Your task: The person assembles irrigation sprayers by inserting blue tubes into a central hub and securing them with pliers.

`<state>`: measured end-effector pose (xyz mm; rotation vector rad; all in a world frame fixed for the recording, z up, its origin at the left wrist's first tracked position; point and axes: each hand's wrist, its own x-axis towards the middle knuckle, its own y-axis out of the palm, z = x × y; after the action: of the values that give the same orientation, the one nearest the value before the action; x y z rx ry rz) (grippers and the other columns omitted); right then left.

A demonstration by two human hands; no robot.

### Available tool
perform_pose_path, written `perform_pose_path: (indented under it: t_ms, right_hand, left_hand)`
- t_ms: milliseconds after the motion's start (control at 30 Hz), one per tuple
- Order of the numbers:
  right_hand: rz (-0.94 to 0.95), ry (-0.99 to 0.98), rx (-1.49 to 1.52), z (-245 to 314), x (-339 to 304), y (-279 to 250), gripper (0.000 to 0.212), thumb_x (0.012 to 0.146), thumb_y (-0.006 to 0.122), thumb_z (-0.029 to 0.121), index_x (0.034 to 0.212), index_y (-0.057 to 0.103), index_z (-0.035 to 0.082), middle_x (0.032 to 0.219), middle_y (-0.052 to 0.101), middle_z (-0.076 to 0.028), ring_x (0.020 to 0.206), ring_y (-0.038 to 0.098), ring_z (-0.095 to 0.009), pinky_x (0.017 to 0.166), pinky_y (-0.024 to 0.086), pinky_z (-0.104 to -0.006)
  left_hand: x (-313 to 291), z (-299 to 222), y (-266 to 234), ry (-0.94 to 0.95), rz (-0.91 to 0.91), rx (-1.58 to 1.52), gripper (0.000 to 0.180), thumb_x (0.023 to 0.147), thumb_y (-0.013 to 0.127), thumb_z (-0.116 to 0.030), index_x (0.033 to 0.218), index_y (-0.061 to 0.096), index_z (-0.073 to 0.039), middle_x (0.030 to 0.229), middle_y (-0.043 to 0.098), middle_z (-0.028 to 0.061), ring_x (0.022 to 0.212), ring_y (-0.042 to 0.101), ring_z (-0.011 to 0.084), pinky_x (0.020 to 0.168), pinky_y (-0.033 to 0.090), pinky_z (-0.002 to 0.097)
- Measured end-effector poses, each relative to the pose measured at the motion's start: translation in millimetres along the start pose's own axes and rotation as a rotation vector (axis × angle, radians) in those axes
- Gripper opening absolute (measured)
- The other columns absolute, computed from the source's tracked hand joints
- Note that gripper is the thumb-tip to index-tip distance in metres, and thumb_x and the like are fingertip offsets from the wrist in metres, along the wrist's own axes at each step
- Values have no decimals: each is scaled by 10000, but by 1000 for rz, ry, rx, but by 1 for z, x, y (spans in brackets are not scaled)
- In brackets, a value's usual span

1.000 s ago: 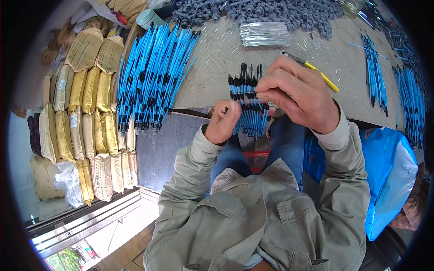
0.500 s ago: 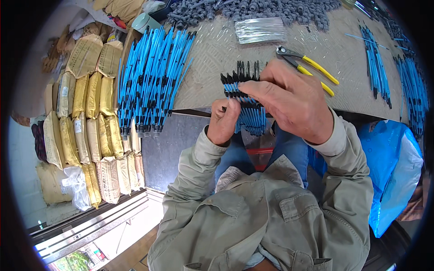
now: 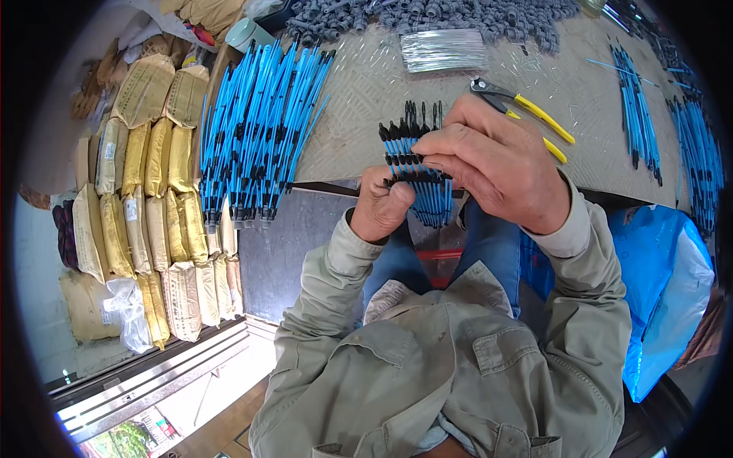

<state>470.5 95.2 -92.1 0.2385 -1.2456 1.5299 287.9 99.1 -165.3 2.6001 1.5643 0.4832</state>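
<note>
Between my hands, past the table's near edge, is a bundle of thin blue rods (image 3: pixel 432 204) with black joints and black tips, lying side by side in a row. My left hand (image 3: pixel 380 206) is closed on the bundle's left side, its thumb across the black joints. From the right, my right hand (image 3: pixel 500 164) pinches the rods at their upper black joints with thumb and fingers. The hand hides the bundle's upper right part. Just beyond my right hand lie pliers with yellow handles (image 3: pixel 544 117), jaws pointing up and left.
A large heap of similar blue rods (image 3: pixel 259 137) covers the table's left side; smaller bunches (image 3: pixel 635 107) lie right. Grey plastic fittings (image 3: pixel 458 14) are piled behind a stack of silver wires (image 3: pixel 444 50). Wrapped packs (image 3: pixel 156 160) line the left; a blue bag (image 3: pixel 649 282) stands right.
My left thumb has slid down from the middle black joints to the lower ones. The fingers of my right hand have shifted slightly along the rods. Both hands still hold the bundle.
</note>
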Motion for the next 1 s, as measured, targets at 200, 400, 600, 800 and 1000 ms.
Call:
perform_pose_path:
  t_ms: [200, 400, 600, 800, 1000]
  right_hand:
    - [-4, -13, 1, 7, 14, 19, 184, 808, 601, 66, 988, 604, 27, 775, 516, -78, 606, 516, -180, 513, 408, -282]
    - [-16, 213, 334, -53, -2, 18, 284, 878, 507, 114, 1144, 551, 21, 1041, 559, -111, 914, 552, -207, 783, 437, -309]
    - [451, -175, -223, -86, -29, 71, 369, 887, 499, 188, 1247, 507, 109, 1304, 480, -92, 1218, 435, -257, 1000, 346, -372]
    - [109, 260, -217, -153, 19, 45, 237, 831, 550, 169, 1049, 629, 119, 1152, 577, -75, 1112, 511, -257, 928, 401, -348]
    - [336, 133, -571, -185, 48, 34, 80, 790, 556, 139, 774, 582, 65, 788, 545, -73, 835, 556, -278, 688, 453, -371]
  left_hand:
    - [-2, -11, -10, 117, 88, 263, 231, 784, 706, -185, 935, 661, -16, 848, 662, 30, 809, 587, 81, 713, 481, 240]
    - [-6, -21, -5, -252, 47, -18, 212, 734, 716, -1, 941, 673, -9, 912, 673, 55, 828, 599, 94, 747, 489, 248]
    - [-11, -8, -16, -254, 93, -64, 221, 756, 699, -14, 974, 667, 4, 937, 673, 67, 845, 607, 100, 769, 492, 252]
    - [-5, -14, -20, -228, 113, 19, 207, 770, 691, -27, 973, 666, 8, 939, 672, 72, 850, 610, 102, 766, 495, 251]
    - [3, -24, -18, -407, 48, -140, 176, 777, 686, -36, 948, 675, 3, 923, 676, 73, 828, 617, 105, 759, 497, 249]
